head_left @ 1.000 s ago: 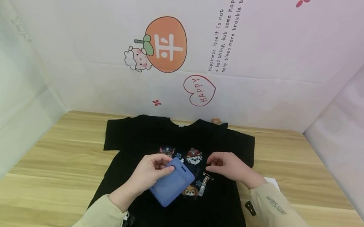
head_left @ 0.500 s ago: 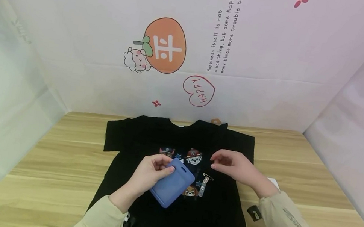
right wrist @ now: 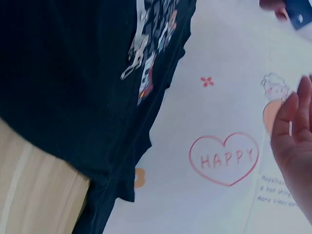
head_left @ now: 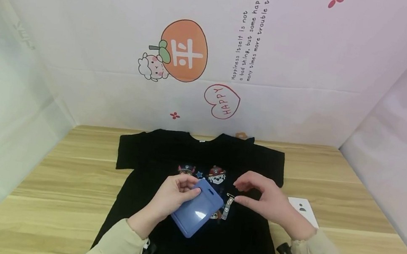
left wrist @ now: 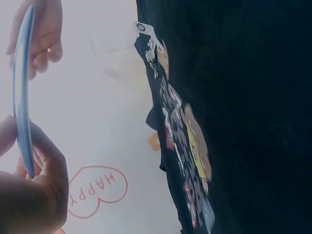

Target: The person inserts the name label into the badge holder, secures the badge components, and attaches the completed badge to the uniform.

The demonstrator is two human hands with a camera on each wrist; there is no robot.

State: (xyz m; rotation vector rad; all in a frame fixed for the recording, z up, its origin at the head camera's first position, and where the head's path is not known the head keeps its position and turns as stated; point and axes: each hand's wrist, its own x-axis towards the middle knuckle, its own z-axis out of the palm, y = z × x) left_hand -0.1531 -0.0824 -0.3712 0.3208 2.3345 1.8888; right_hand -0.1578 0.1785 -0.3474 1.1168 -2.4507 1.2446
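Left hand (head_left: pixel 172 197) grips the blue plastic badge holder (head_left: pixel 198 207); right hand (head_left: pixel 263 196), fingers loosely apart, hovers at three o'clock over the metal strap clip (head_left: pixel 228 205), which could snag the black T-shirt (head_left: pixel 200 156).

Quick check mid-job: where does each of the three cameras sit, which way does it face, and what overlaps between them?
Head: above, facing forward-down at black T-shirt on table; left hand holding blue badge holder, right hand near metal clip.
Left wrist: sideways along shirt; holder edge-on, thumb.
Right wrist: sideways toward HAPPY heart; fingers.
Shared: shirt print, heart.
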